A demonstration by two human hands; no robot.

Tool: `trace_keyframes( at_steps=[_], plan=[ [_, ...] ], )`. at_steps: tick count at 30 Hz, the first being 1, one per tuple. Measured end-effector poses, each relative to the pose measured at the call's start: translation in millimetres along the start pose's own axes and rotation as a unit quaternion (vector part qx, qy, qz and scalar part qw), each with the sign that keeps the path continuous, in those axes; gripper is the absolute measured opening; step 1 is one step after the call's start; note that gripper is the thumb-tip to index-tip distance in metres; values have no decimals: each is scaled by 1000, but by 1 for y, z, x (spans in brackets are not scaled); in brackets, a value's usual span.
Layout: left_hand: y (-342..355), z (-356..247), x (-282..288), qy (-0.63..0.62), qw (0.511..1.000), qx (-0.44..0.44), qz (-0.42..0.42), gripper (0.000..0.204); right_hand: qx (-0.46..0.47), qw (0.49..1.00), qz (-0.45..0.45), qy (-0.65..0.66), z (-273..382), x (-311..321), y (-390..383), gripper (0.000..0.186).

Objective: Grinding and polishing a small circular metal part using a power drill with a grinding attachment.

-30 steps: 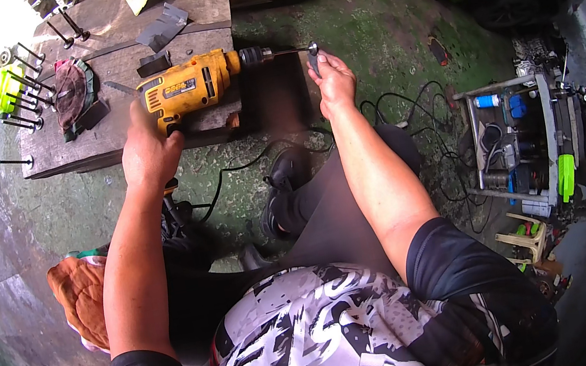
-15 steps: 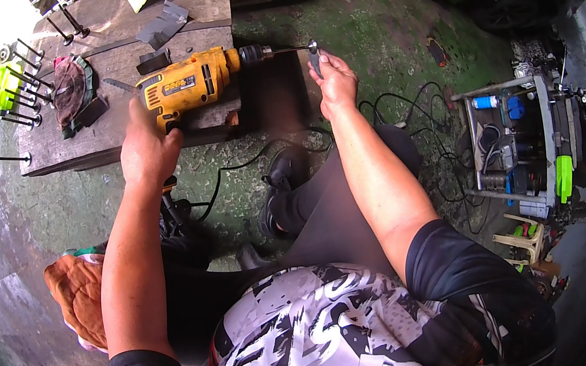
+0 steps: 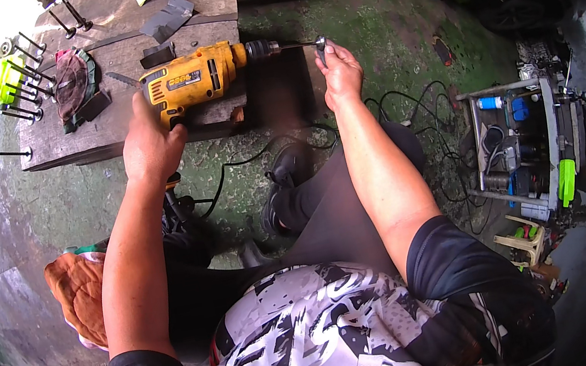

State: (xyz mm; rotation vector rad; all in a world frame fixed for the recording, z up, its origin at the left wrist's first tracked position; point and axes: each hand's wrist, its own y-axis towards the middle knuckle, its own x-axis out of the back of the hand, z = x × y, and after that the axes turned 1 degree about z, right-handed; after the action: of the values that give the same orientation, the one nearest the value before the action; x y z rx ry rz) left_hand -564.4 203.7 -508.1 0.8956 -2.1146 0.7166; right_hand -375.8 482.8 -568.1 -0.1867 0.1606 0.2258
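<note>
My left hand (image 3: 153, 138) is wrapped round the handle of a yellow and black power drill (image 3: 192, 79), which lies on its side over the wooden bench's near right edge. In its chuck (image 3: 260, 49) sits the stem of an engine valve (image 3: 320, 42), pointing right, its disc-shaped head at the far end. The fingers of my right hand (image 3: 341, 72) are closed at the valve head, pinching a small dark grey piece that looks like sandpaper (image 3: 321, 56). Part of that piece is hidden by the fingers.
Several engine valves (image 3: 31, 96) stand on the wooden bench (image 3: 134, 128) at left, beside a crumpled cloth (image 3: 70, 77). Dark sandpaper pieces (image 3: 168, 18) lie farther back. A black cable (image 3: 227, 165) runs across the green floor. At right stands a metal cart (image 3: 500, 90) with parts.
My right hand has shifted slightly right along with the valve head, and less of the dark piece shows. The drill has moved a little right and up in view, as has the bench.
</note>
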Motion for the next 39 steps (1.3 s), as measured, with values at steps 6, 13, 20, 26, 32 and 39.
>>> trace_keyframes(
  at_steps=[6,13,20,26,32,39],
  plan=[
    [0,1,-1,-1,1000,-2,-9,90,0,1000,12,9,-2,1,5,17],
    [2,2,-2,5,1000,5,-9,92,-1,999,33,9,-4,4,10,18],
    [0,1,-2,9,1000,8,-4,92,0,999,41,7,-4,4,14,18],
    [1,1,-2,11,1000,10,-3,93,3,999,39,-1,-3,3,17,18],
    [0,1,-2,11,1000,9,-8,92,-2,999,48,2,-3,3,17,18],
    [0,-1,-3,13,1000,13,-8,91,-14,999,52,-7,-1,5,19,19]
  ],
)
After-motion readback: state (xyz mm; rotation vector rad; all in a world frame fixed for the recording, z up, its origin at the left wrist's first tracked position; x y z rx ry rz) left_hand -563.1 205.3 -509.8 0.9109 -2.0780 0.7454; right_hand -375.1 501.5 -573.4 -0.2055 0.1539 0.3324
